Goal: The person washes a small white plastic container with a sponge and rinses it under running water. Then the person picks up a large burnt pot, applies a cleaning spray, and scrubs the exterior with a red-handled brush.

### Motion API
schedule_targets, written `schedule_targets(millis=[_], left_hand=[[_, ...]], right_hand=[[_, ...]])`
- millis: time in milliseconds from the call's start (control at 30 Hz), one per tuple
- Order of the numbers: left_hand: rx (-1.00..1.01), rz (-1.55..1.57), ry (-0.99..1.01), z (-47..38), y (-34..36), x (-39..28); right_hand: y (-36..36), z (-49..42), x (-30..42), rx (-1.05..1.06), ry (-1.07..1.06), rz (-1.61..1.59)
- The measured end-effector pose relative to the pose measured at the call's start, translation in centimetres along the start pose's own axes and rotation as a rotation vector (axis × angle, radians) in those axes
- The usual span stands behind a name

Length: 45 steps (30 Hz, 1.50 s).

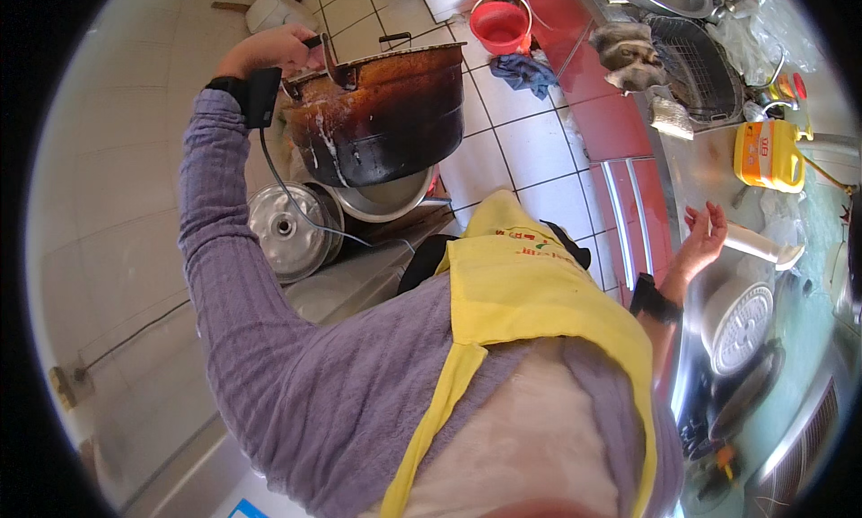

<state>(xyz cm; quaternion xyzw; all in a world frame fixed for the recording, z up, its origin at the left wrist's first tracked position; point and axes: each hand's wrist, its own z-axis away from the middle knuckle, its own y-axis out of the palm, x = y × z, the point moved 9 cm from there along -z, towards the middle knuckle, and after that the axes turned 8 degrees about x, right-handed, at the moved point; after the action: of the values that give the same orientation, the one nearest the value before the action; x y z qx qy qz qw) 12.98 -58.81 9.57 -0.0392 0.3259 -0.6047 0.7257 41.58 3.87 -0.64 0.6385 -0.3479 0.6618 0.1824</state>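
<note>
My left hand (296,47) grips a handle of a large stockpot (390,124). The pot's outer wall is scorched brown and black, with pale drips down one side. It hangs or rests above a wide metal basin (390,198); whether they touch cannot be told. Beside the basin sits a dented round aluminium lid (283,232) on a dark pot. My right hand (707,232) is held out by the counter, fingers loosely apart and nothing in it. Nearest to it is a white cylindrical container (757,243) lying on the counter.
A red bucket (500,26) and a blue rag (524,73) are on the tiled floor (502,141). Red cabinets (613,124) line the right. On the steel counter stand a yellow jug (768,154), a dark wire-lined basket (700,67) and a round perforated plate (741,326).
</note>
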Motion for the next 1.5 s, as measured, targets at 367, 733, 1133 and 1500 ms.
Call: schedule_targets(millis=[367,733,1133,1500], left_hand=[[-0.029,0.110,-0.019,-0.3,0.0,1.7],[-0.004,0.312,0.019,0.3,0.5,3.7],[-0.129,0.121,0.211,-16.2,1.0,3.7],[-0.130,0.166,0.414,-23.3,15.3,-13.6]], right_hand=[[12.6,3.9,3.6,0.590,-0.210,0.127],[11.1,4.2,3.3,0.603,-0.092,0.074],[-2.1,8.6,-1.8,0.313,0.133,0.314],[-37.7,27.3,-2.1,-0.776,0.233,0.331]])
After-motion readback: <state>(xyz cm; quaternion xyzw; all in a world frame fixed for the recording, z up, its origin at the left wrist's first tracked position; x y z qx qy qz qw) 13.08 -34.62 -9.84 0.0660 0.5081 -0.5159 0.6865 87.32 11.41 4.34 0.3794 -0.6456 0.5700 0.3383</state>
